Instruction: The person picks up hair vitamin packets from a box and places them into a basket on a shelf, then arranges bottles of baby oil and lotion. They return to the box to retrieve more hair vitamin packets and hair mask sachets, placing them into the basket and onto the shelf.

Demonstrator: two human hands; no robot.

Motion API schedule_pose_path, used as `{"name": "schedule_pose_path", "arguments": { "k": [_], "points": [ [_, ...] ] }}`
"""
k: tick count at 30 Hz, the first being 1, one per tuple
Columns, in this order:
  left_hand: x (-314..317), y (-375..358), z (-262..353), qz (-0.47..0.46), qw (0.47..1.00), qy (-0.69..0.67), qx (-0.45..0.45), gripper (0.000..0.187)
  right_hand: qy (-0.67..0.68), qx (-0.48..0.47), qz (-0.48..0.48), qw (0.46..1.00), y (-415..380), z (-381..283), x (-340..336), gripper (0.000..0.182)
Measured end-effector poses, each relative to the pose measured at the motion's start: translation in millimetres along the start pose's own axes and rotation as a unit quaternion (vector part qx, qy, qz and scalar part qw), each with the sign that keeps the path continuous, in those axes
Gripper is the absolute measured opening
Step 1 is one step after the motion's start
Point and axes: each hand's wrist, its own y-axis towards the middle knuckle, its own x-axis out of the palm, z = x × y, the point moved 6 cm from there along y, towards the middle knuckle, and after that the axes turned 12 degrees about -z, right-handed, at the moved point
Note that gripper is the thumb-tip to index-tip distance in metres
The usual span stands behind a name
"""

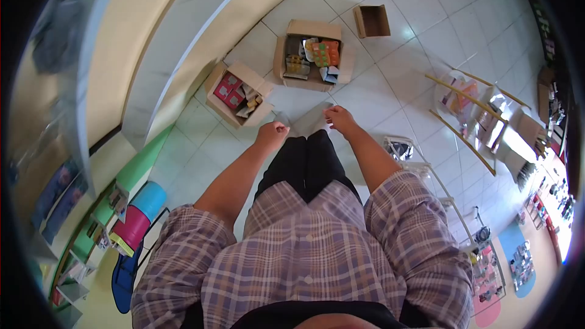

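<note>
My left hand (272, 134) is closed in front of my legs, its fingers curled; what they hold, if anything, is hidden. To its right, my right hand (340, 119) is also closed, with its fingertips at the edge of a grey sheet-like piece (309, 119). This piece spans the gap between the hands, and its exact kind does not show. Just beyond my left hand stands an open cardboard box (214, 108) with red packs inside. Farther ahead is a larger open carton (314, 84) holding orange, green and white packets. Neither hand touches the boxes.
A small open brown box (372, 21) lies on the tiled floor (420, 30) ahead. At right are a rack with yellow rails (466, 94) and a metal-framed stand (436, 176). A wall with a ledge runs along the left, above a pink and blue seat (131, 231).
</note>
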Motion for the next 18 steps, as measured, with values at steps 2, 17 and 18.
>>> {"name": "schedule_pose_path", "arguments": {
  "k": [2, 17, 18],
  "points": [
    [8, 5, 0, -0.046, 0.972, -0.232, -0.013, 0.032, 0.088, 0.008, -0.012, 0.996, -3, -1, 20, 0.030],
    [-54, 349, -3, 0.179, 0.940, 0.155, 0.245, 0.053, -0.162, -0.114, 0.218, 0.956, 308, -21, -6, 0.072],
    [-55, 359, 0, 0.195, 0.932, 0.194, 0.238, 0.052, -0.160, -0.109, 0.217, 0.957, 317, -20, -6, 0.072]
  ]
}}
